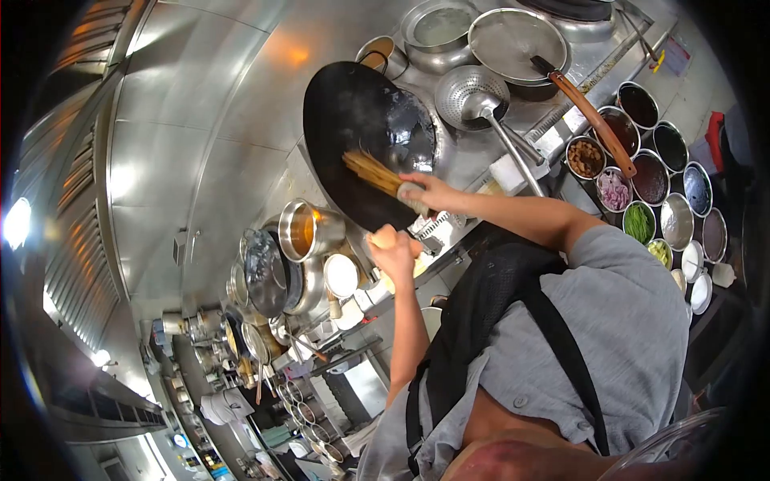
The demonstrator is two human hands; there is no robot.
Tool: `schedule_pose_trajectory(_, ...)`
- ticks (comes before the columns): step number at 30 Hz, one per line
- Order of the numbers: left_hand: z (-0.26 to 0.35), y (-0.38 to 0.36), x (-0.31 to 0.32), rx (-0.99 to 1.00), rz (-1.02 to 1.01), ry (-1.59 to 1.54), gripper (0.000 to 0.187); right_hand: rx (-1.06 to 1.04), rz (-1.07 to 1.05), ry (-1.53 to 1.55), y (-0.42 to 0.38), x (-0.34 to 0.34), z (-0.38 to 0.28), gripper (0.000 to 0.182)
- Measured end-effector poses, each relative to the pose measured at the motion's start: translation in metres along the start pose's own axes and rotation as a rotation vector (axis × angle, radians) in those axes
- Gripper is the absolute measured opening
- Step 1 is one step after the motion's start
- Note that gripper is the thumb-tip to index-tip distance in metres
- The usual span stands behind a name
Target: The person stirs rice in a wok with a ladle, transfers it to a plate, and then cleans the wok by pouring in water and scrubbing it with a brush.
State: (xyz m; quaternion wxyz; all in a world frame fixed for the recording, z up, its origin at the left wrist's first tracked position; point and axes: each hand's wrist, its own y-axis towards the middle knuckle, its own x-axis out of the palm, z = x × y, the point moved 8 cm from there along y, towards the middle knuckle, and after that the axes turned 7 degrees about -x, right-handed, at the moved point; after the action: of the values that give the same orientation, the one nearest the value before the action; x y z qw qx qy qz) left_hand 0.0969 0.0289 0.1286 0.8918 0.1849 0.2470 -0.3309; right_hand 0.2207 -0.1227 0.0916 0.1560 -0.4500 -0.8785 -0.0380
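A large black wok [333, 120] stands tilted over the stove, with a wet, shiny patch on its inner wall. My right hand [429, 195] is closed round the bound end of a bamboo wok brush [370, 170]. The brush's splayed bristles reach into the wok, against or close to its inner surface. At the wok's near rim my left hand [393, 247] makes a fist, gripping the wok by its edge or handle; the fingers hide the exact part held.
A perforated skimmer [469, 94] and a wood-handled strainer [513, 44] lie on pots right of the wok. Several tubs of sauces and chopped ingredients, including green onion [638, 222], stand farther right. A steel pot of amber liquid [302, 231] and a white bowl [342, 276] are on the left.
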Motion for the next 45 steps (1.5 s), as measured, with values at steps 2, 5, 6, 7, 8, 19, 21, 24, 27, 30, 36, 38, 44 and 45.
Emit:
schedule_pose_trajectory(2,-0.003,-0.017,0.0,-0.059,-0.016,-0.257,0.05,-0.056,-0.115,-0.175,-0.025,0.011,0.006,0.064)
schedule_pose_trajectory(5,-0.045,0.004,-0.003,-0.127,-0.027,-0.293,0.045,-0.8,-0.196,-0.773,-0.04,-0.009,0.045,0.062)
schedule_pose_trajectory(6,-0.061,0.012,-0.003,-0.161,-0.045,-0.286,0.042,-0.59,-0.127,-0.954,-0.018,-0.051,0.051,0.06)
schedule_pose_trajectory(7,-0.078,0.017,0.0,-0.295,-0.116,-0.428,0.035,-0.37,-0.056,-1.127,0.011,-0.101,0.046,0.058)
schedule_pose_trajectory(8,-0.08,0.017,-0.001,-0.364,-0.153,-0.528,0.028,-0.135,0.164,-1.369,0.022,-0.149,0.018,0.054)
schedule_pose_trajectory(19,-0.11,0.047,0.113,-0.849,-0.709,-1.355,0.015,-0.712,0.786,-0.366,-0.067,-0.131,-0.152,0.061)
schedule_pose_trajectory(21,-0.104,0.052,0.135,-0.852,-0.562,-1.344,0.016,-0.655,0.734,-0.192,-0.062,-0.107,-0.163,0.066)
schedule_pose_trajectory(24,-0.107,0.066,0.158,-0.81,-0.528,-1.429,0.018,-0.421,0.586,-0.099,-0.031,-0.101,-0.163,0.067)
schedule_pose_trajectory(27,-0.104,0.055,0.162,-0.926,-0.704,-1.301,0.021,-0.367,0.482,-0.474,0.0,-0.078,-0.159,0.068)
schedule_pose_trajectory(30,-0.09,0.022,0.114,-0.748,-0.696,-0.759,0.034,-0.249,0.148,-0.636,0.035,-0.031,-0.128,0.063)
schedule_pose_trajectory(36,0.025,0.029,0.045,0.248,-0.323,-0.201,0.043,0.432,-0.797,-1.202,0.144,-0.048,-0.032,0.064)
schedule_pose_trajectory(38,0.041,0.034,0.047,0.391,-0.26,-0.114,0.045,0.232,-0.767,-1.764,0.243,-0.08,-0.063,0.045)
schedule_pose_trajectory(44,0.026,0.032,0.054,0.376,-0.227,-0.038,0.047,-0.5,0.522,-1.225,0.311,-0.049,-0.099,0.047)
schedule_pose_trajectory(45,0.025,0.033,0.052,0.353,-0.252,-0.029,0.049,-0.341,0.148,-1.463,0.346,-0.048,-0.027,0.05)
